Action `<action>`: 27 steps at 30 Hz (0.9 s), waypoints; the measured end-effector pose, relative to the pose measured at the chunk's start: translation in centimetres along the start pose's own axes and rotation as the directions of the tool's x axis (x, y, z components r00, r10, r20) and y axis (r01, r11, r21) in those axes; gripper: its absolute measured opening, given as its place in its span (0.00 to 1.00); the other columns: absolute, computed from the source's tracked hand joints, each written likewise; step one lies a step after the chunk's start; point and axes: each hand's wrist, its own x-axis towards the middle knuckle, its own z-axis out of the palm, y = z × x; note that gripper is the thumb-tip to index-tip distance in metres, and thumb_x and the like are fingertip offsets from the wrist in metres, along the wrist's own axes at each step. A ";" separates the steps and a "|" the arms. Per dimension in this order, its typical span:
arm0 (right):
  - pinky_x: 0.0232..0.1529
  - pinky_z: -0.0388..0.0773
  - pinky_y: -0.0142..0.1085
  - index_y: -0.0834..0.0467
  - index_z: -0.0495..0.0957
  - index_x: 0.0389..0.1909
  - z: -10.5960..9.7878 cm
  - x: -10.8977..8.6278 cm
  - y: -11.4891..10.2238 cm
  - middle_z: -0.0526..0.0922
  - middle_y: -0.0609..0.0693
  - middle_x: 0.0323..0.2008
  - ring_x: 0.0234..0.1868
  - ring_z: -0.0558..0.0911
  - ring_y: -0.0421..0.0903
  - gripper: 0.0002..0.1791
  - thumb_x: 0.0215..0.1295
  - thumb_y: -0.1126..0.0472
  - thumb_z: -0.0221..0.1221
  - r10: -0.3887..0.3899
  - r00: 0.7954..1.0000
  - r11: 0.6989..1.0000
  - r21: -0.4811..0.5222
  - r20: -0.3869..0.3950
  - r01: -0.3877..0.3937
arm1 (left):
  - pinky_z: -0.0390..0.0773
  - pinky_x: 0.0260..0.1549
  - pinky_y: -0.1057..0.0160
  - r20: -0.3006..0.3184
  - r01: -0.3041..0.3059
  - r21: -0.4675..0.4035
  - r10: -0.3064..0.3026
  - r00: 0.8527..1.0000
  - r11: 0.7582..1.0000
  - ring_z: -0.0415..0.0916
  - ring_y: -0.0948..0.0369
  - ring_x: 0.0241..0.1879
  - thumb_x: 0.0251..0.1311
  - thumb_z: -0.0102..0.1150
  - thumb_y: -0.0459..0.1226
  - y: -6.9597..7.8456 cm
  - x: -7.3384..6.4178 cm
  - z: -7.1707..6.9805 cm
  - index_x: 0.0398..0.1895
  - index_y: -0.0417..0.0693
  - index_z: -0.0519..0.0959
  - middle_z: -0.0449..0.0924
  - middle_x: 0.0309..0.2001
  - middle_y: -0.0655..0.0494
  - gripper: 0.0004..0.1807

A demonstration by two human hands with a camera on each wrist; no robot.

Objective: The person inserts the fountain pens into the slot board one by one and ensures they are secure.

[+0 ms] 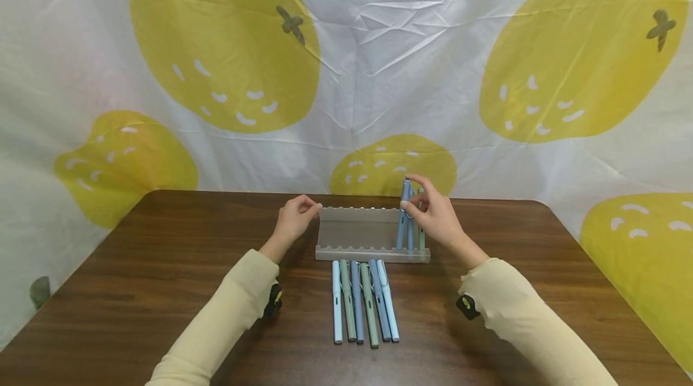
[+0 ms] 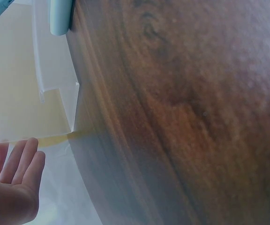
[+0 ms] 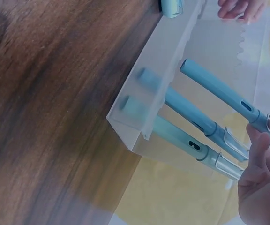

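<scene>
A frosted clear pen rack (image 1: 354, 226) with scalloped edges stands on the table. My left hand (image 1: 291, 219) pinches its upper left corner between thumb and fingertips. My right hand (image 1: 440, 217) grips a blue pen (image 1: 401, 226) by its cap, between thumb and fingers. In the right wrist view this pen (image 3: 217, 86) is tilted, its lower end close over the rack's front lip (image 3: 146, 89). Beside it, a second blue pen (image 3: 191, 110) and a green pen (image 3: 175, 136) lean in the slots at the rack's right end, caps up.
In front of the rack lies a row of several pens, among them a pale blue pen (image 1: 337, 302) at the left and a green pen (image 1: 369, 308). The brown wooden table (image 1: 206, 254) ends at a hanging cloth (image 1: 379, 73) printed with lemons.
</scene>
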 end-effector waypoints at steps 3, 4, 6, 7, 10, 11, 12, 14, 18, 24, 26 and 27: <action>0.17 0.67 0.36 0.53 0.62 0.59 0.2 -0.1 0.2 0.81 0.49 0.26 0.14 0.70 0.41 0.28 0.57 0.61 0.59 -0.012 1.000 1.000 -0.010 -0.007 0.012 | 0.72 0.35 0.56 0.002 -0.003 -0.001 0.003 1.000 1.000 0.77 0.55 0.36 0.58 0.54 0.40 0.0 0.0 0.0 0.32 0.40 0.76 0.80 0.32 0.49 0.11; 0.18 0.67 0.36 0.53 0.62 0.59 0.3 -0.1 0.3 0.81 0.49 0.26 0.14 0.70 0.41 0.28 0.57 0.61 0.59 -0.015 1.000 1.000 -0.013 -0.006 0.015 | 0.72 0.35 0.56 0.002 -0.004 -0.001 0.004 1.000 1.000 0.77 0.55 0.36 0.58 0.54 0.40 0.0 0.0 0.0 0.32 0.40 0.76 0.80 0.32 0.49 0.11; 0.18 0.67 0.36 0.53 0.62 0.59 0.4 -0.2 0.3 0.80 0.50 0.26 0.15 0.70 0.41 0.28 0.57 0.62 0.59 -0.019 1.000 1.000 -0.019 -0.003 0.019 | 0.72 0.35 0.56 0.006 -0.005 -0.003 0.005 1.000 1.000 0.76 0.55 0.36 0.58 0.54 0.40 0.0 0.0 0.0 0.32 0.40 0.76 0.80 0.32 0.49 0.11; 0.18 0.67 0.36 0.53 0.62 0.59 0.4 -0.3 0.3 0.80 0.50 0.27 0.15 0.70 0.41 0.28 0.57 0.62 0.59 -0.020 1.000 1.000 -0.021 0.000 0.020 | 0.72 0.35 0.56 0.006 -0.006 -0.002 0.006 1.000 1.000 0.77 0.55 0.37 0.58 0.54 0.40 0.0 0.0 0.0 0.32 0.40 0.76 0.80 0.32 0.49 0.11; 0.19 0.66 0.36 0.53 0.61 0.59 0.5 -0.4 0.4 0.80 0.50 0.27 0.16 0.70 0.41 0.29 0.57 0.62 0.59 -0.021 1.000 0.999 -0.025 0.009 0.021 | 0.72 0.35 0.56 0.004 -0.003 -0.005 0.003 1.000 1.000 0.77 0.55 0.36 0.58 0.54 0.40 0.0 -0.1 0.0 0.32 0.40 0.76 0.80 0.33 0.49 0.11; 0.19 0.66 0.36 0.53 0.61 0.59 0.5 -0.4 0.4 0.80 0.50 0.27 0.16 0.70 0.41 0.29 0.57 0.62 0.59 -0.020 1.000 1.000 -0.024 0.012 0.020 | 0.72 0.35 0.56 0.004 -0.001 -0.006 0.001 1.000 1.000 0.77 0.55 0.36 0.58 0.54 0.40 0.0 -0.1 0.1 0.32 0.40 0.76 0.80 0.33 0.49 0.11; 0.19 0.66 0.37 0.53 0.61 0.59 0.5 -0.4 0.4 0.81 0.50 0.27 0.16 0.70 0.41 0.29 0.57 0.62 0.59 -0.019 1.000 1.000 -0.023 0.015 0.020 | 0.72 0.35 0.56 0.003 0.001 -0.007 -0.001 1.000 1.000 0.77 0.55 0.36 0.58 0.54 0.41 0.0 0.0 0.1 0.32 0.40 0.76 0.80 0.33 0.49 0.11; 0.19 0.67 0.37 0.53 0.61 0.59 0.6 -0.5 0.4 0.81 0.50 0.27 0.16 0.70 0.41 0.29 0.57 0.63 0.59 -0.017 1.000 1.000 -0.018 0.021 0.018 | 0.72 0.35 0.56 0.002 0.001 -0.008 -0.001 1.000 1.000 0.77 0.55 0.36 0.58 0.54 0.40 0.0 0.0 0.1 0.32 0.40 0.76 0.80 0.33 0.49 0.11; 0.19 0.67 0.36 0.53 0.62 0.59 0.7 -0.5 0.5 0.81 0.50 0.27 0.16 0.71 0.41 0.29 0.56 0.63 0.59 -0.019 0.999 1.000 -0.019 0.026 0.019 | 0.72 0.35 0.56 0.000 0.007 -0.006 -0.007 1.000 1.000 0.77 0.55 0.35 0.58 0.55 0.41 -0.1 0.1 0.1 0.32 0.40 0.76 0.80 0.33 0.49 0.11; 0.20 0.67 0.36 0.53 0.62 0.59 0.9 -0.6 0.7 0.81 0.49 0.26 0.17 0.71 0.41 0.29 0.56 0.64 0.60 -0.014 0.999 1.000 -0.019 0.039 0.015 | 0.72 0.35 0.57 0.003 0.004 0.001 -0.004 1.000 1.000 0.77 0.55 0.35 0.58 0.54 0.40 0.0 0.1 0.1 0.32 0.40 0.76 0.80 0.33 0.49 0.11; 0.20 0.68 0.36 0.53 0.62 0.59 1.0 -0.7 0.7 0.81 0.50 0.26 0.17 0.72 0.41 0.29 0.56 0.63 0.60 -0.014 0.999 1.000 -0.012 0.044 0.015 | 0.72 0.35 0.56 0.002 0.005 0.002 -0.005 1.000 1.000 0.77 0.55 0.35 0.58 0.54 0.39 0.0 0.1 0.0 0.32 0.40 0.76 0.80 0.33 0.49 0.10; 0.20 0.68 0.36 0.53 0.62 0.58 1.0 -0.7 0.7 0.81 0.50 0.26 0.17 0.72 0.40 0.29 0.56 0.63 0.60 -0.015 0.999 1.000 -0.010 0.048 0.015 | 0.72 0.35 0.56 0.003 0.006 0.001 -0.006 1.000 1.000 0.77 0.55 0.35 0.58 0.54 0.39 0.0 0.1 0.0 0.32 0.39 0.76 0.80 0.33 0.48 0.10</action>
